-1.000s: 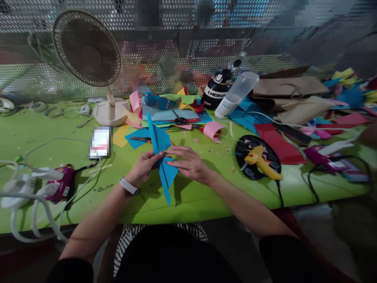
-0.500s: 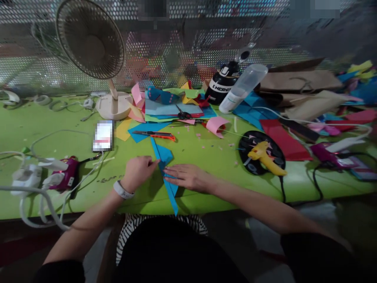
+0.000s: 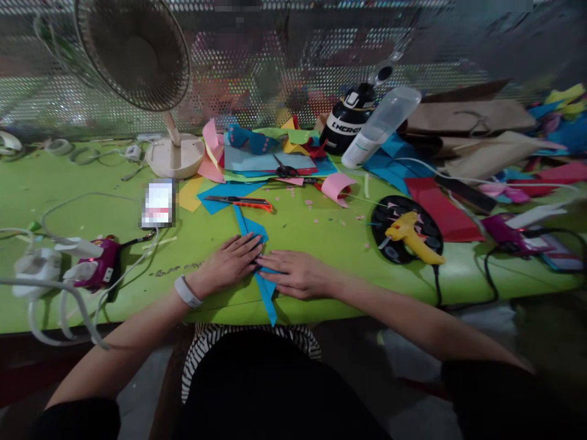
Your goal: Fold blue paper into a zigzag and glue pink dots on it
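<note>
The person leans over a green surface (image 3: 321, 235), 2 bare hands laid on a folded blue paper (image 3: 266, 293). That paper is long and narrow, lying between the hands, its lower tip at the near edge of the surface and its upper tip just below an orange-handled cutter (image 3: 252, 202). The left hand (image 3: 229, 263), a white band (image 3: 187, 292) on its wrist, lies palm down across the middle of the paper, fingers outstretched and slightly apart. The right hand (image 3: 300, 274) comes in from the other side, its fingers extended over the paper too, clamped on nothing that I can see; whether the 2 hands touch I can't tell. The cutter rests on a blue scrap (image 3: 224, 191). Off to the right, a yellow glue gun (image 3: 413, 238) sits on a black round tray (image 3: 403, 205); a fan (image 3: 132, 55) stands at the back left.
</note>
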`<action>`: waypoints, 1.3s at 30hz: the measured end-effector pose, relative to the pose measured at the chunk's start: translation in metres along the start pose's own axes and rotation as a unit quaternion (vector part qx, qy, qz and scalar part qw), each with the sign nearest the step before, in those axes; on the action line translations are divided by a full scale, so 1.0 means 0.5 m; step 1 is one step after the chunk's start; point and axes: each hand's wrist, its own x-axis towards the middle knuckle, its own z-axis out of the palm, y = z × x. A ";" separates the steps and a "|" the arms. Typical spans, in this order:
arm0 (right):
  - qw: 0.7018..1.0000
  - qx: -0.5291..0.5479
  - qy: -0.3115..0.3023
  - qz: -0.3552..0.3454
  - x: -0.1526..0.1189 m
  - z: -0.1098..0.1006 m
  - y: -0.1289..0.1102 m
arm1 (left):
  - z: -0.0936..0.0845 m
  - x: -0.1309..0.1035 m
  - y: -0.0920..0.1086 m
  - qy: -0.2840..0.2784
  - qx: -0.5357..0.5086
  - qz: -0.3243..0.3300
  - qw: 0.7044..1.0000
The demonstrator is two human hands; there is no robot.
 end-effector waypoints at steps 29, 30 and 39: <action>0.956 0.242 0.093 0.134 -0.002 0.014 0.004 | -0.021 0.016 -0.019 -0.047 -0.017 0.009 0.999; 0.953 0.248 0.097 0.141 -0.001 0.015 0.003 | -0.022 0.016 -0.018 -0.049 -0.021 0.008 0.999; 0.956 0.215 0.101 0.172 -0.002 0.011 -0.020 | -0.019 0.015 -0.019 -0.045 -0.031 0.012 0.998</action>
